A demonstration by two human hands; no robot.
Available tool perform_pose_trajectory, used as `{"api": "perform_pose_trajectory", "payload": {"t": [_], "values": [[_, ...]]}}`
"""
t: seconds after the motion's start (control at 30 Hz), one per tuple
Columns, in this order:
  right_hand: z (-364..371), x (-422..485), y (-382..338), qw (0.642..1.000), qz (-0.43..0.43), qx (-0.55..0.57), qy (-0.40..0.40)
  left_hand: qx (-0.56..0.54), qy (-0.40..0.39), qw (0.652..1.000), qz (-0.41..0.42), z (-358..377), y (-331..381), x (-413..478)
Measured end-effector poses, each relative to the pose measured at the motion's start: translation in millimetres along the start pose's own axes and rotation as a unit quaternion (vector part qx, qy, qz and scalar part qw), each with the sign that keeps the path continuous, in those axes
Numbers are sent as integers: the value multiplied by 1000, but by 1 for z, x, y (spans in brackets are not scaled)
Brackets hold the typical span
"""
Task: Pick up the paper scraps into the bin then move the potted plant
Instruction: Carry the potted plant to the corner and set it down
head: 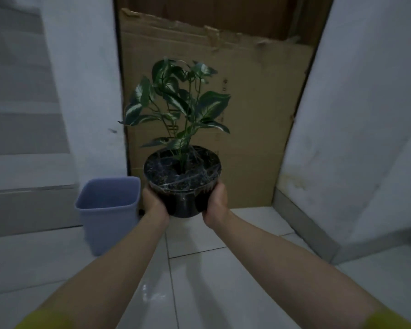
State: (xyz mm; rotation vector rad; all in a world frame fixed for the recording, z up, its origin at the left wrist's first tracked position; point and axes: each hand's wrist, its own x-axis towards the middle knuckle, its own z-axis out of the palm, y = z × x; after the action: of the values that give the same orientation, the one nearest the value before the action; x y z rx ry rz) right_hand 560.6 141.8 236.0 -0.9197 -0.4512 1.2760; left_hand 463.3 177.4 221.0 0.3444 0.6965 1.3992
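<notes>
The potted plant (183, 181) is a black round pot with clear film over the soil and green-and-white leaves above. I hold it up off the floor in front of me. My left hand (154, 203) grips the pot's left side and my right hand (215, 205) grips its right side. The lilac plastic bin (108, 210) stands on the floor just left of my left hand. Its inside is hidden from here, and no paper scraps show on the floor.
A flattened cardboard sheet (259, 110) leans in the doorway behind the plant. White walls (365, 115) close in on both sides, with steps (22, 129) at the left. The floor (223, 269) is pale glossy tile.
</notes>
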Motion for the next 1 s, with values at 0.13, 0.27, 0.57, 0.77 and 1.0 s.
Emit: {"api": "perform_pose_trajectory", "payload": {"t": [0.13,0.27,0.57,0.77,1.0], "values": [[-32,4,-22,998,-42,-10,40,4,-39,999,-38,27,-28,-1],[-57,8,-35,996,-68,8,51,42,-27,997,-63,45,-53,-7],[-100,24,-56,991,-94,23,96,124,-71,990,-13,74,-88,-16],[-136,33,-69,990,-87,-21,110,136,-65,988,-23,81,-129,-10],[-175,62,-100,989,-96,-19,113,141,-50,988,-47,115,-167,-3]]}}
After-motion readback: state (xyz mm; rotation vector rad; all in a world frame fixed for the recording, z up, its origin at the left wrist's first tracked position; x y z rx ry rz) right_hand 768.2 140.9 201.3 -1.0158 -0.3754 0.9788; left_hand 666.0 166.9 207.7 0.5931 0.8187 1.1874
